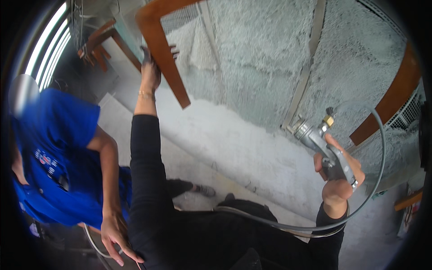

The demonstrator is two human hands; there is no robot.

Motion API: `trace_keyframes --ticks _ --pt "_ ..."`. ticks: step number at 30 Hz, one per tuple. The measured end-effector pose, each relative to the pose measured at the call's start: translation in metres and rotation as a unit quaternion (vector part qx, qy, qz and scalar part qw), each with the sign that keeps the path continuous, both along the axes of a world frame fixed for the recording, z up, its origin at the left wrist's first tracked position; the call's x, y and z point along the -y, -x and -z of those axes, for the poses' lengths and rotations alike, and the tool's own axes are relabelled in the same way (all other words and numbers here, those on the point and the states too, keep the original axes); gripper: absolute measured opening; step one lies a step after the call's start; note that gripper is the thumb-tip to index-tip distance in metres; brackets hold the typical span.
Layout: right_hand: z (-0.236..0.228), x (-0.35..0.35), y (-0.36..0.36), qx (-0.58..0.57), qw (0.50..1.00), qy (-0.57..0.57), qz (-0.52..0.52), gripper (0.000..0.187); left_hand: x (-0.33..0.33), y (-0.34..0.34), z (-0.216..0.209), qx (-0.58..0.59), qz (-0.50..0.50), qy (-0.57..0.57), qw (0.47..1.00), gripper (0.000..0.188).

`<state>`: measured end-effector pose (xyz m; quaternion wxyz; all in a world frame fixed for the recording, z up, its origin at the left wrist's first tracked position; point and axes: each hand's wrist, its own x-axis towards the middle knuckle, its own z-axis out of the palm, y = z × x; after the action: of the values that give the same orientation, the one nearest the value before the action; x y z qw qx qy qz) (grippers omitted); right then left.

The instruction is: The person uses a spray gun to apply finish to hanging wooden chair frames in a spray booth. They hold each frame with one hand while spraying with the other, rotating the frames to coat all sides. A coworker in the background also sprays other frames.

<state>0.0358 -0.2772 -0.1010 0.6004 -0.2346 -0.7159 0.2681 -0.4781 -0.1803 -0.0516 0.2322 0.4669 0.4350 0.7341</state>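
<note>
My left hand [152, 74] reaches far up and grips a reddish-brown wooden furniture frame [167, 58]. Its fingertips show past the far edge of the tapering leg, which points down; the top of the piece runs out of the picture. At the right, my right hand [344, 164] is wrapped round the handle of a metal spray gun [321, 146]. The gun's round head points up and left, apart from the wooden frame. A brass-coloured fitting [328, 120] joins it to a thin grey hose [383, 144], which loops down across my front.
A person in a blue shirt [67, 117] stands close on my left, one arm hanging down. Pale, fluffy filter panels [261, 54] with metal strips rise ahead. More brown wooden pieces [391, 99] hang at the right and a wooden frame [121, 47] at upper left.
</note>
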Motion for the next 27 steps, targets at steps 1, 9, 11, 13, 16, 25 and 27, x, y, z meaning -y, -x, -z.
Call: trace_keyframes --ticks 1,9,11,13,16,25,27 --pt "0.001 -0.002 0.0 0.007 0.999 -0.014 -0.048 0.11 -0.001 0.0 0.001 -0.008 0.007 0.004 1.0 0.083" --pt "0.017 -0.006 0.021 -0.002 0.992 0.067 -0.106 0.088 -0.006 -0.003 -0.016 -0.039 0.078 0.018 0.996 0.083" --pt "0.037 -0.005 0.029 0.075 0.987 0.1 -0.099 0.06 -0.004 -0.008 -0.018 -0.041 0.077 0.016 0.996 0.083" --pt "0.051 0.001 0.02 0.171 0.969 0.128 -0.125 0.055 0.0 -0.014 -0.017 -0.065 0.1 0.027 0.993 0.09" --pt "0.052 0.015 -0.017 0.215 0.964 0.13 -0.092 0.063 0.0 -0.036 -0.012 -0.05 0.063 0.043 0.996 0.082" --pt "0.011 0.062 -0.074 0.086 0.992 -0.083 0.038 0.096 -0.005 -0.12 -0.032 -0.071 0.122 0.04 0.989 0.062" --pt "0.017 0.065 -0.07 0.103 0.989 -0.106 0.011 0.084 -0.005 -0.12 -0.031 -0.066 0.116 0.061 0.989 0.06"
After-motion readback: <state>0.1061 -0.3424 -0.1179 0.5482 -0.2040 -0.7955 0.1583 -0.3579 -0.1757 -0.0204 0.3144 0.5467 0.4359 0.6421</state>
